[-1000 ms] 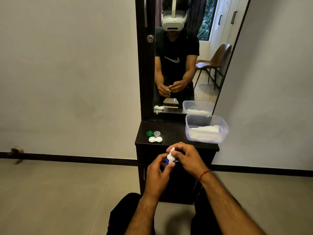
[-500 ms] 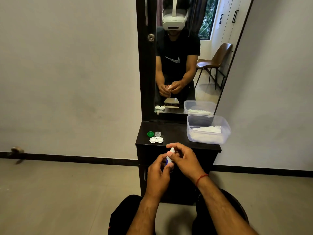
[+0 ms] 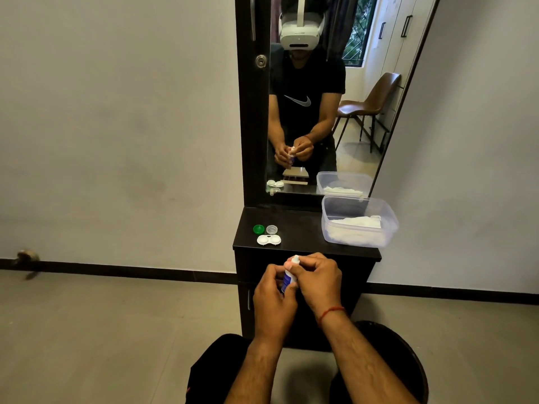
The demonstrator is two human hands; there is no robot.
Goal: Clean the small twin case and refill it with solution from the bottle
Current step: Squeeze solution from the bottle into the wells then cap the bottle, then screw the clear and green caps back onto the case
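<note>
My left hand [image 3: 274, 298] grips the bottle [image 3: 288, 280] and my right hand [image 3: 318, 282] pinches its white cap [image 3: 296, 259], near the open twin case [image 3: 269, 239].

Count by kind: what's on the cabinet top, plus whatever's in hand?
Caps: 2, green cap and clear cap
twin case: 1
tub: 1
bottle: 1, gripped by left hand and right hand
Total: 5

twin case [image 3: 269, 239] on cabinet top [image 3: 303, 228], two caps [image 3: 265, 229] just behind it, tub [image 3: 359, 221] at right
</note>
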